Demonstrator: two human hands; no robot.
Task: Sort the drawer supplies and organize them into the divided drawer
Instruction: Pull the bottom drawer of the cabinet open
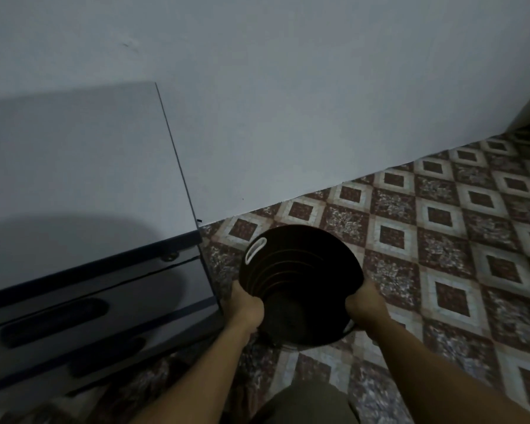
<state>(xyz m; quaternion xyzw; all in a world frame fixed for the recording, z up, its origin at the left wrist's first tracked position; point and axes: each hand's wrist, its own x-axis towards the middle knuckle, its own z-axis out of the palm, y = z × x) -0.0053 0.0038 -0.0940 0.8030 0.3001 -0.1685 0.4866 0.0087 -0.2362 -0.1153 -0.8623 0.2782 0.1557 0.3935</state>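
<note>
— Just right of the cabinet (74, 179), over the floor (441, 240), is the tub (300, 270). Who has it?
— Both hands. The left hand (247, 307) is clamped on the near-left rim and the right hand (366, 304) on the near-right rim, with the fingers curled over the edge.
— Anything inside?
— I can't tell. The inside is dark. I see only ribbed rings and a white slot (255, 247) at the far-left rim. No supplies show anywhere.
— And the drawer?
— The top drawer (89, 292) is pushed in, so its dividers are hidden. It lies left of the hands. Its front runs from the view's left edge to the cabinet's right corner, which ends just beside the left hand.
— So which hand opens it?
— The left, I'd judge. It is nearer, and the recess (54, 321) sits further left along that front. The right hand would have to cross the tub.
— Both are busy, though.
— Yes. My guess is the tub goes down on the floor first. Otherwise it hangs from the right hand alone, a shaky hold for a round tub gripped at one rim.
— Which way does the drawer pull?
— Square to its front, toward the person. The tub should stay right of that path, or it will block the drawer.
</note>
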